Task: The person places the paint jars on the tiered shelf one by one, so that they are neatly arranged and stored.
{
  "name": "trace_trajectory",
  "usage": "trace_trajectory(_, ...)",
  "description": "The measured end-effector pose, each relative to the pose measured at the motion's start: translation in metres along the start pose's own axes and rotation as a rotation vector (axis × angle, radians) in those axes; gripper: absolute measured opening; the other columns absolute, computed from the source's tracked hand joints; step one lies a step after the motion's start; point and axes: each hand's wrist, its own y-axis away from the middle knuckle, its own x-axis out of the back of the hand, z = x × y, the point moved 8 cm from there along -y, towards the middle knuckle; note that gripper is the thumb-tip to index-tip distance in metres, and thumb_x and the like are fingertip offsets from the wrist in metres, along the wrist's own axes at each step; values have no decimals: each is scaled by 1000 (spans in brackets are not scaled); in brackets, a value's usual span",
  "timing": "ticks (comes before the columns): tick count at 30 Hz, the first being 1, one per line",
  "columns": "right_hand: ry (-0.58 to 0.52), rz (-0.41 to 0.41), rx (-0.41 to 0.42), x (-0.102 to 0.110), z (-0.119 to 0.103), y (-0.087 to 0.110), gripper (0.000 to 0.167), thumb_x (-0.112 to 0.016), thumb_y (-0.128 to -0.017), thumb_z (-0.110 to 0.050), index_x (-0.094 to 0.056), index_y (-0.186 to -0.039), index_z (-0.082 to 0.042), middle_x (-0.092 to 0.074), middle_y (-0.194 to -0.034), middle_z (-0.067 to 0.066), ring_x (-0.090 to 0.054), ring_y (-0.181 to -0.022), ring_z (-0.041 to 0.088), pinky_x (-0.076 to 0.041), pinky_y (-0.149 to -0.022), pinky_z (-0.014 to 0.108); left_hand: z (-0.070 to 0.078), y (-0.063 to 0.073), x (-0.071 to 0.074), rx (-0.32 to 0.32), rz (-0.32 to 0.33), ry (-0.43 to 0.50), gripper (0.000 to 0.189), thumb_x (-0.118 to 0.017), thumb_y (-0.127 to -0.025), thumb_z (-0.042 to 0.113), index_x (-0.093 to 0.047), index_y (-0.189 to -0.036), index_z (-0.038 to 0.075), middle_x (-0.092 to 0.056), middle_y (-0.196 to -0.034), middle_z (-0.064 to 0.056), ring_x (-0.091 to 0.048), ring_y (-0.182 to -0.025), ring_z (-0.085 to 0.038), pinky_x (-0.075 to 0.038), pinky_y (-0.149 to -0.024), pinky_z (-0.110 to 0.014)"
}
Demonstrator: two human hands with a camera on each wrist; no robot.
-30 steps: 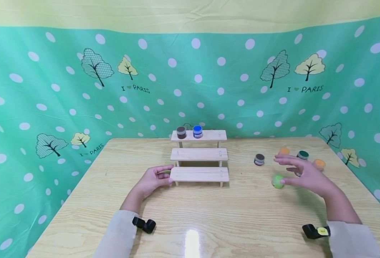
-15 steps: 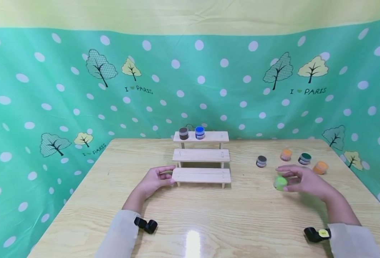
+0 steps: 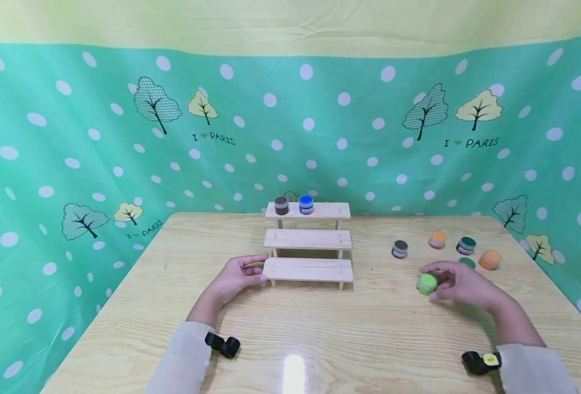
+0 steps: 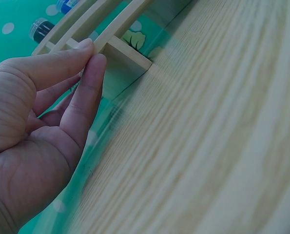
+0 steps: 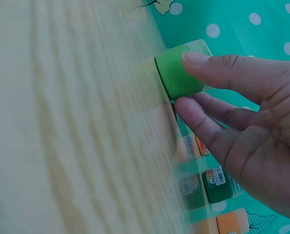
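A small three-step wooden display stand [image 3: 308, 269] stands mid-table. My left hand [image 3: 235, 279] pinches the left end of its lowest step between thumb and fingers, as the left wrist view [image 4: 47, 112] also shows. On the top step sit a black paint jar [image 3: 281, 206] and a blue paint jar [image 3: 306, 204], side by side at the left. To the right of the stand, my right hand [image 3: 465, 284] holds a light green paint jar [image 3: 426, 284] between thumb and fingers. In the right wrist view the light green jar [image 5: 176, 73] appears at table level.
Beyond my right hand stand a dark jar [image 3: 400, 249], two orange jars [image 3: 437, 239] and a dark green jar [image 3: 466, 245]. Another green jar [image 3: 466, 263] is partly hidden by the hand. A dotted green curtain [image 3: 339, 137] hangs behind the wooden table [image 3: 349, 334].
My right hand has lowered and closed its fingers around the light green jar, which has shifted slightly. The green jar behind that hand has come partly into sight. My left hand stays at the stand.
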Motion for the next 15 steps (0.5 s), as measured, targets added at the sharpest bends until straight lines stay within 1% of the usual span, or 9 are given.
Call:
trace_trajectory(5,14,12,-6,-2,1,-1,53,-82,-78,-13,-59,-124,2,-63,-106,13,-59,-94,24,-55,-72,29,0,1,0,1,0,-5,64,-77,-82,0,-50,-139,-2,-64,-104,-12,-62,-92,-17,-58,-79,-29)
trace_trajectory(9,35,15,15,-3,0,-3,42,-80,-80,-13,-63,-116,0,-65,-102,9,-60,-91,19,-55,-71,28,-1,1,0,5,2,-7,63,-76,-82,0,-50,-139,-2,-65,-105,-12,-63,-92,-17,-58,-79,-29)
trace_trajectory(15,48,29,47,-5,-7,-3,40,-80,-81,-14,-63,-114,-2,-65,-101,7,-59,-89,17,-54,-71,27,-1,0,0,3,-3,-7,63,-76,-82,0,-50,-139,-2,-64,-103,-12,-62,-92,-17,-58,-79,-29)
